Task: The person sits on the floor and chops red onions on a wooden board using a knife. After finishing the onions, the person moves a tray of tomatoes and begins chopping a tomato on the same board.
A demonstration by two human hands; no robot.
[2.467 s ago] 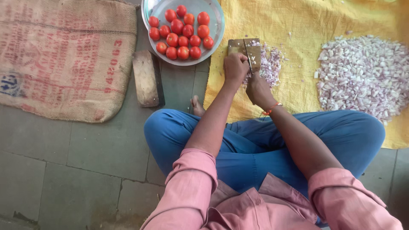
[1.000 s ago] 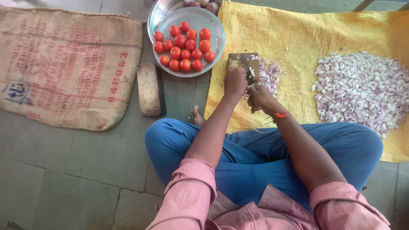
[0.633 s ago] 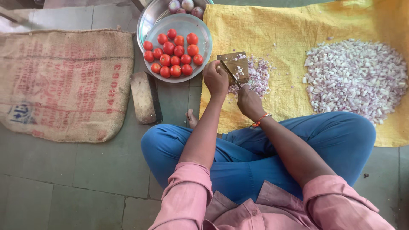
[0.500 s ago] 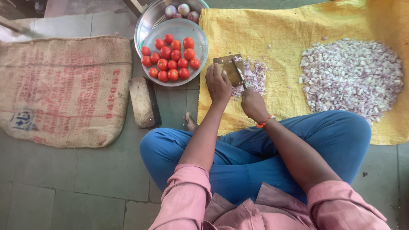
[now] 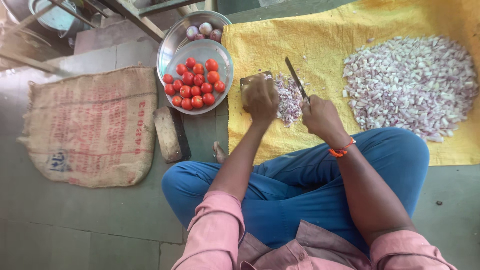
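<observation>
I sit cross-legged on the floor in front of a yellow cloth. My right hand grips the handle of a knife, its dark blade raised and pointing away from me. My left hand rests closed on top of a small wooden chopping block; what it holds under the fingers is hidden. A small heap of chopped onion lies between my two hands. A large pile of chopped onion spreads over the cloth to the right.
A steel bowl of red tomatoes sits left of the cloth, a second bowl with a few whole onions behind it. A wooden block and a burlap sack lie on the tiled floor at left. Metal frame bars stand at the back.
The knife blade, lying flat by the block before, is now lifted upright in my right hand. My view has shifted so that the second bowl and the metal frame show.
</observation>
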